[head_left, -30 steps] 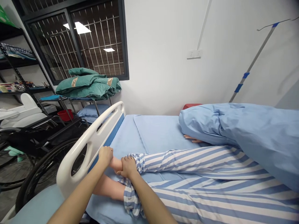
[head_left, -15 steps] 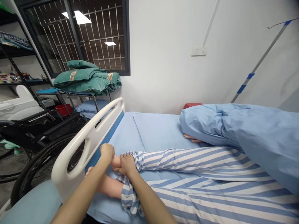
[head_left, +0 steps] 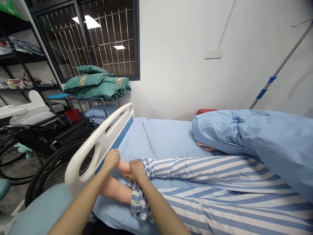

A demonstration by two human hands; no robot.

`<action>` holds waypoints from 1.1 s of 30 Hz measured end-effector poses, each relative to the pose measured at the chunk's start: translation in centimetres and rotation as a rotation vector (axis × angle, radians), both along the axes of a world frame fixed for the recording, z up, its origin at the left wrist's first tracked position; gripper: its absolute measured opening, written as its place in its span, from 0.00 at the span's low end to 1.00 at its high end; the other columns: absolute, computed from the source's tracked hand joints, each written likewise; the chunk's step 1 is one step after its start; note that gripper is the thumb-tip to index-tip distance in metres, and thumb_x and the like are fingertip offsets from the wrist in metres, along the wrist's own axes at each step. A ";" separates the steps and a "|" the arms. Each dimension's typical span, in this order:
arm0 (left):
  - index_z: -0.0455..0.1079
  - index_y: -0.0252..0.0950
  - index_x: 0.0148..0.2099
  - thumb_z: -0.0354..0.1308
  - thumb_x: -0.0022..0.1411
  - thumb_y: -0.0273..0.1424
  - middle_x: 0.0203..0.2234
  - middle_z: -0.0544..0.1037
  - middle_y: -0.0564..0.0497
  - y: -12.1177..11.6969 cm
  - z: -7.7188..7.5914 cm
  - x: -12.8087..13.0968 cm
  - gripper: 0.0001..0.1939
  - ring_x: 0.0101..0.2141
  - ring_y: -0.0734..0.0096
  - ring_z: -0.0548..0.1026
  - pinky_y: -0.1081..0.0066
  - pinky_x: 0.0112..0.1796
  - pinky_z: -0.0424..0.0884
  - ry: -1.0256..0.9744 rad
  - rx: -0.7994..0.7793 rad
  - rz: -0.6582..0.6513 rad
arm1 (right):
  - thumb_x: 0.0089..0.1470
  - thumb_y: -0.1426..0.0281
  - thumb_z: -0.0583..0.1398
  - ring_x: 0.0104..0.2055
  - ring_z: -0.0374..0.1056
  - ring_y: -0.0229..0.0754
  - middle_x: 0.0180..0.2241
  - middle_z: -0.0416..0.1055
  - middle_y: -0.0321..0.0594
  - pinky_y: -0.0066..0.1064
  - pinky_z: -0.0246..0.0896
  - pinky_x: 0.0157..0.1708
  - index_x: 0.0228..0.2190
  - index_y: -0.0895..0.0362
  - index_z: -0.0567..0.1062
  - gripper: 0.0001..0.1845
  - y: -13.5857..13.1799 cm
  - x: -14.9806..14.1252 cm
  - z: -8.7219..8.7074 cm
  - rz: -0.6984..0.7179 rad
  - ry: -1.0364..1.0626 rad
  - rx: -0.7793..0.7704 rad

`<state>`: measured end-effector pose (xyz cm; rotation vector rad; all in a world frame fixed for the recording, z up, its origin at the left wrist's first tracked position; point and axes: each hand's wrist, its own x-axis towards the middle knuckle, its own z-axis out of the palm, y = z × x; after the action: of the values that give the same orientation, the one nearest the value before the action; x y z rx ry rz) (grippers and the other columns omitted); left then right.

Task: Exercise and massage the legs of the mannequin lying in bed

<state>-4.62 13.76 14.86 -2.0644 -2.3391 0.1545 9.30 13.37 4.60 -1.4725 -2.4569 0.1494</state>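
Observation:
A figure in blue-and-white striped trousers (head_left: 190,167) lies on the bed, its lower legs bare at the cuffs. My left hand (head_left: 112,158) is closed around the foot of the farther leg, mostly covering it. Just beside it, my right hand (head_left: 136,169) wraps over the ankle (head_left: 124,167) of that same leg, next to the bunched cuff. The nearer leg (head_left: 117,192) rests on the sheet under my forearms, its foot hidden behind my left arm. A blue quilt (head_left: 259,130) covers the upper body, with the figure's hand (head_left: 206,147) showing at its edge.
A white footboard (head_left: 80,153) stands left of the feet. Beyond it is a black wheelchair (head_left: 56,137). Folded green bedding (head_left: 97,81) lies on a chair under the barred window. An IV pole (head_left: 281,68) rises at the right.
The camera view has turned slightly left, so everything sits a little further right. Both hands keep their hold on the foot and ankle, with little visible movement.

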 end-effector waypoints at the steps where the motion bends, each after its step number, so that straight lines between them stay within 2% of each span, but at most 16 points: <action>1: 0.66 0.29 0.49 0.38 0.63 0.30 0.43 0.73 0.34 -0.2 -0.1 -0.3 0.20 0.45 0.57 0.72 0.62 0.43 0.66 -0.027 0.028 0.010 | 0.36 0.47 0.62 0.43 0.63 0.51 0.39 0.69 0.49 0.39 0.52 0.44 0.38 0.59 0.69 0.33 0.0 0.0 0.0 0.001 -0.001 0.003; 5: 0.62 0.29 0.54 0.40 0.62 0.31 0.47 0.72 0.36 -1.5 -0.4 -1.6 0.21 0.49 0.58 0.69 0.62 0.48 0.63 -0.210 0.117 -0.023 | 0.36 0.48 0.63 0.42 0.63 0.52 0.38 0.69 0.49 0.40 0.52 0.43 0.38 0.59 0.69 0.33 0.0 0.1 0.0 0.009 -0.009 0.021; 6: 0.62 0.29 0.54 0.42 0.61 0.30 0.48 0.71 0.36 -2.0 -0.3 -2.0 0.21 0.50 0.58 0.68 0.61 0.49 0.62 -0.331 0.141 -0.033 | 0.36 0.48 0.63 0.42 0.63 0.52 0.38 0.69 0.49 0.40 0.53 0.43 0.38 0.59 0.69 0.33 0.1 0.1 0.0 0.014 -0.008 0.023; 8: 0.60 0.28 0.55 0.48 0.57 0.31 0.50 0.69 0.35 -3.6 0.4 -2.9 0.23 0.51 0.56 0.67 0.59 0.50 0.62 -0.693 0.206 -0.030 | 0.37 0.48 0.62 0.42 0.64 0.52 0.38 0.70 0.49 0.40 0.53 0.43 0.38 0.59 0.69 0.33 0.1 0.2 0.1 0.021 -0.010 0.019; 11: 0.56 0.30 0.56 0.56 0.52 0.35 0.50 0.69 0.36 -8.1 2.8 -3.4 0.31 0.49 0.57 0.69 0.58 0.49 0.65 -1.298 0.339 0.006 | 0.39 0.48 0.60 0.42 0.64 0.52 0.39 0.70 0.49 0.40 0.53 0.43 0.38 0.59 0.69 0.31 0.1 0.3 0.2 0.028 -0.015 0.011; 12: 0.56 0.31 0.57 0.58 0.51 0.36 0.51 0.68 0.37 -10.0 3.9 -3.2 0.32 0.49 0.57 0.69 0.58 0.50 0.65 -1.445 0.383 0.002 | 0.39 0.48 0.61 0.42 0.64 0.52 0.39 0.70 0.49 0.40 0.52 0.43 0.38 0.59 0.69 0.31 0.1 0.3 0.3 0.032 -0.015 0.010; 14: 0.55 0.36 0.57 0.61 0.50 0.34 0.53 0.66 0.39 -13.9 6.4 -2.1 0.33 0.50 0.57 0.68 0.59 0.52 0.64 -1.618 0.448 -0.015 | 0.39 0.49 0.61 0.42 0.64 0.51 0.38 0.70 0.48 0.38 0.52 0.43 0.38 0.58 0.69 0.30 0.0 0.3 0.3 0.035 -0.011 0.000; 17: 0.55 0.40 0.59 0.61 0.51 0.32 0.55 0.64 0.40 -18.6 9.7 0.3 0.33 0.51 0.54 0.67 0.57 0.52 0.64 -1.735 0.518 -0.052 | 0.40 0.48 0.61 0.41 0.64 0.50 0.37 0.70 0.48 0.37 0.52 0.41 0.38 0.58 0.69 0.30 -0.2 0.4 0.5 0.016 -0.015 -0.030; 20: 0.54 0.45 0.60 0.59 0.54 0.32 0.57 0.61 0.42 -21.4 11.5 2.3 0.32 0.52 0.51 0.66 0.55 0.50 0.65 -1.795 0.560 -0.090 | 0.41 0.47 0.60 0.40 0.65 0.49 0.37 0.70 0.48 0.36 0.51 0.40 0.38 0.58 0.69 0.30 -0.3 0.5 0.7 0.026 -0.029 -0.040; 26: 0.55 0.56 0.59 0.58 0.55 0.30 0.60 0.57 0.51 -23.3 12.1 3.3 0.31 0.54 0.49 0.63 0.53 0.48 0.68 -1.838 0.583 -0.209 | 0.44 0.45 0.56 0.38 0.65 0.47 0.35 0.71 0.47 0.34 0.52 0.37 0.36 0.57 0.69 0.30 -0.3 0.6 0.6 0.061 -0.028 -0.083; 33: 0.58 0.56 0.58 0.56 0.56 0.33 0.60 0.57 0.54 -24.3 12.0 3.9 0.27 0.56 0.48 0.60 0.57 0.45 0.71 -1.843 0.600 -0.208 | 0.48 0.46 0.53 0.41 0.64 0.49 0.37 0.70 0.48 0.37 0.50 0.41 0.37 0.58 0.68 0.28 0.0 0.2 -1.0 0.030 -0.053 0.034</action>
<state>-0.72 -10.52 26.90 -2.0652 -1.6653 -2.9698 9.48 13.37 3.58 -1.4437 -2.5118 0.0749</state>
